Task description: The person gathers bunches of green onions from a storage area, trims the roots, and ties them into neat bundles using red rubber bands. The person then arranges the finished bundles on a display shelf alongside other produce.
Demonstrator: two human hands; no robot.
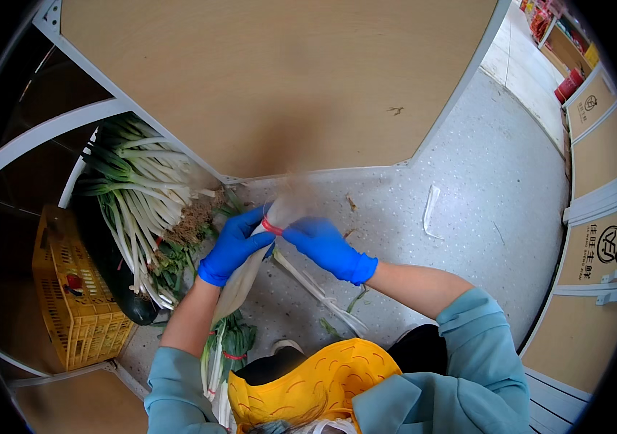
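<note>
Blue gloves cover both hands. My left hand [237, 245] grips a bundle of leeks or large green onions [246, 282], whose white stalks slant between my forearms. A red tie [272, 227] goes around the bundle near its root end [291, 199], which is blurred. At the right side of this tie is my right hand [322, 244], its fingers closed and slightly blurred, seemingly pinching the tie's end. Below my hands, peeled pale leaves [322, 295] lie on the floor. Tied bundles of green onions [228, 347] rest beside my legs.
To the left, a large heap of green onions [145, 184] with soil-covered roots lies by a dark winter melon [105, 266] and a yellow plastic crate [83, 304]. A wooden panel with a white frame [265, 65] stands ahead. Scraps, including a pale leaf [430, 211], litter the speckled floor [482, 200].
</note>
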